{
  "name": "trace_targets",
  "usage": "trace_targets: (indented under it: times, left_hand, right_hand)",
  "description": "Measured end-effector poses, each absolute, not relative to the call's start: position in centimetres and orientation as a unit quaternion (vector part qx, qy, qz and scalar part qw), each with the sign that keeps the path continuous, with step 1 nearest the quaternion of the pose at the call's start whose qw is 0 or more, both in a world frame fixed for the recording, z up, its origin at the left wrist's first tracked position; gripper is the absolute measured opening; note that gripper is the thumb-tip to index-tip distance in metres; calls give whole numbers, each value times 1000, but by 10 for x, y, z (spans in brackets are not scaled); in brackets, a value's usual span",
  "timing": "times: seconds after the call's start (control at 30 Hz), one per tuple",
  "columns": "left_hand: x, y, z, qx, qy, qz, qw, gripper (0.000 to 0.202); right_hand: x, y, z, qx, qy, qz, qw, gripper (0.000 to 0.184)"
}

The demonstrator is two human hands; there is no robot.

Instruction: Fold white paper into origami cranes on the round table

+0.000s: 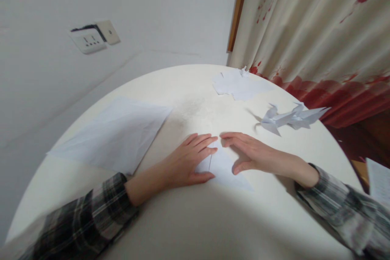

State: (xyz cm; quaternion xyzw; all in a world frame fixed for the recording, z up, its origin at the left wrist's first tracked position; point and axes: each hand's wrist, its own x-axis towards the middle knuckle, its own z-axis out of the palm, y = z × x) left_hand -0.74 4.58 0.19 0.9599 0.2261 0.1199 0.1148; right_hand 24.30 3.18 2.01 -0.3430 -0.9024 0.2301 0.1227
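A folded sheet of white paper (224, 168) lies on the table in front of me, with a seam running down it and a pointed corner toward the lower right. My left hand (195, 160) rests flat on its left part, fingers stretched out and covering some of it. On the other side, my right hand (251, 152) is beside the paper's right edge, its thumb and fingers apart, fingertips near the top corner. Whether those fingertips touch the paper I cannot tell.
A large white paper sheet (118, 134) lies at the left. Folded paper birds (289, 118) stand at the right of the round white table (189, 227). Behind them are paper pieces (240, 84). A wall socket (88, 40) is at the left; a flowered curtain (304, 20) hangs at the right.
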Motion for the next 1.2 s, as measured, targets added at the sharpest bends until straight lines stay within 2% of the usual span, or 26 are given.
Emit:
trace_targets:
  times: [0.3,0.43,0.57,0.73,1.03,1.2]
  left_hand:
    - [-3,41,7,967,206,129,76,40]
    - [-1,39,10,975,178,104,79,34]
    - [1,37,9,975,182,99,84,37]
    - [5,34,7,969,204,118,80,58]
    - [6,36,6,967,200,132,91,58]
    - [5,35,6,965,192,149,96,57]
  right_hand:
    - [245,35,18,-338,-908,219,113,69]
    - [245,38,14,-335,-914,201,109,81]
    - [243,40,12,-330,-919,191,101,90]
    - [240,42,14,-327,-921,189,100,92]
    - [241,40,14,-323,-920,199,99,97]
    - [244,38,16,-320,-918,223,73,103]
